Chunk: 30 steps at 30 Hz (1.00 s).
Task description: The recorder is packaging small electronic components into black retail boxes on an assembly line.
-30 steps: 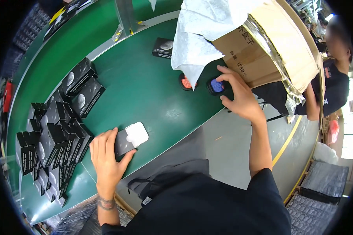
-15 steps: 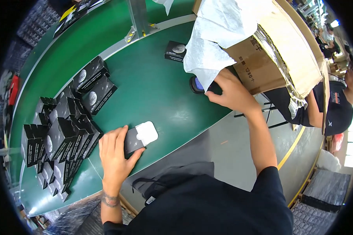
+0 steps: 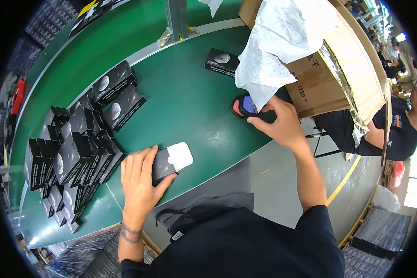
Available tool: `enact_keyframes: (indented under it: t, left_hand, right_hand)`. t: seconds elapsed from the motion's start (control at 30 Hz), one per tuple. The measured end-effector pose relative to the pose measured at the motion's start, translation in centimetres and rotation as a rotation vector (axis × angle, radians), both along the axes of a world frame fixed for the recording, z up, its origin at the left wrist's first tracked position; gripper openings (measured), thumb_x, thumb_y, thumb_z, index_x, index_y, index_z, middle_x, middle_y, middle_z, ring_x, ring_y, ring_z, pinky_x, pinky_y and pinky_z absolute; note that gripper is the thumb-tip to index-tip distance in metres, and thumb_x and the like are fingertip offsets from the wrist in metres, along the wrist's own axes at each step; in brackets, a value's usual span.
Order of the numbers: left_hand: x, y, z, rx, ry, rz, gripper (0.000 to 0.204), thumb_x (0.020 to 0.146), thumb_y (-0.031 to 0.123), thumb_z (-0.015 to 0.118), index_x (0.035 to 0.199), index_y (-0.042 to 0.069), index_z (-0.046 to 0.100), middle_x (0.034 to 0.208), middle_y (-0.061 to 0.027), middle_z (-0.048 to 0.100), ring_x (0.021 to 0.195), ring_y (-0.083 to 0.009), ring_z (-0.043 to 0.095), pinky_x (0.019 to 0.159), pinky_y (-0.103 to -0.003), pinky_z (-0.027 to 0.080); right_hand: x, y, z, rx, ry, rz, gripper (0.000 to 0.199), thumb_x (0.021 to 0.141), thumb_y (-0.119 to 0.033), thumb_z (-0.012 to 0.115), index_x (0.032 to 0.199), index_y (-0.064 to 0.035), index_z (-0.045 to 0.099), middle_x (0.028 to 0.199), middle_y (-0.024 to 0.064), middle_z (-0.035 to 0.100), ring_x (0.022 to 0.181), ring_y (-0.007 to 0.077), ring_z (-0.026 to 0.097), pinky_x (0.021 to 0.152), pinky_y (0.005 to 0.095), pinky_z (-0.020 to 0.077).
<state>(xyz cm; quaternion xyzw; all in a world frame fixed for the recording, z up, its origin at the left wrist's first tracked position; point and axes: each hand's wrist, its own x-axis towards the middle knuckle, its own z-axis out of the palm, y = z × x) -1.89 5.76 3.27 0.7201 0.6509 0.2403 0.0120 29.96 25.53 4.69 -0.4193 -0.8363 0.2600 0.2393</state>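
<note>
My left hand (image 3: 141,178) rests at the front edge of the green table, thumb and fingers closed around a small dark box (image 3: 162,164). A rounded white flap (image 3: 180,155) sticks out of the box's right end. Farther right, my right hand (image 3: 281,121) is at a small dark-rimmed item with a blue face (image 3: 250,104) and a red face (image 3: 236,107). Thumb and fingers close on its right side; some fingertips are hidden by hanging white paper (image 3: 264,69). Whether this is one piece or two, I cannot tell.
Several black moon-printed boxes (image 3: 74,157) stand stacked at the left of the table (image 3: 185,102). Another such box (image 3: 221,62) lies at the back. A large cardboard carton (image 3: 319,88) occupies the right end, with a person in dark clothing (image 3: 398,127) beyond it.
The red face of the dark-rimmed item has come into sight beside the blue one, at my right hand. My left hand keeps its hold on the box. The whole view has shifted slightly.
</note>
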Motion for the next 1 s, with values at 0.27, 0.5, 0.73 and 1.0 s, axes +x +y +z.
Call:
enact_keyframes:
  t: [0.27,0.5,0.73,1.0]
  left_hand:
    - [0.1,0.1,0.2,-0.009,0.008,-0.015,0.076,0.066,0.024,0.093,0.131,0.000,0.063,0.121,-0.0145,0.064,0.107,-0.0334,0.061,0.093,-0.045,0.046]
    - [0.1,-0.2,0.4,-0.036,0.017,0.006,0.074,0.069,0.026,0.092,0.132,0.000,0.063,0.120,-0.0139,0.064,0.108,-0.0333,0.061,0.094,-0.045,0.045]
    - [-0.1,-0.1,-0.1,-0.040,0.015,-0.004,0.075,0.071,0.028,0.091,0.135,0.002,0.061,0.123,-0.0113,0.062,0.109,-0.0316,0.059,0.093,-0.044,0.044]
    - [0.0,-0.1,-0.2,-0.005,-0.003,-0.003,0.076,0.070,0.028,0.093,0.134,0.002,0.062,0.120,-0.0136,0.064,0.108,-0.0331,0.060,0.092,-0.045,0.045]
  right_hand:
    - [0.3,2.6,2.5,0.065,-0.114,0.291,0.036,0.079,-0.007,0.075,0.113,-0.0105,0.065,0.133,0.0044,0.070,0.123,0.0275,0.063,0.108,0.0396,0.0417]
    - [-0.2,3.8,-0.1,0.096,-0.067,0.398,0.035,0.078,-0.009,0.076,0.111,-0.0084,0.064,0.128,0.0069,0.069,0.117,0.0281,0.063,0.103,0.0391,0.0456]
    - [-5.4,-2.1,-1.3,0.062,0.170,0.537,0.041,0.073,-0.005,0.083,0.109,-0.0071,0.064,0.125,0.0119,0.069,0.110,0.0319,0.066,0.096,0.0393,0.0516]
    - [-10.4,-5.5,-1.1,0.192,0.070,0.673,0.045,0.075,-0.006,0.083,0.115,-0.0053,0.063,0.120,0.0125,0.064,0.106,0.0330,0.062,0.092,0.0440,0.0525]
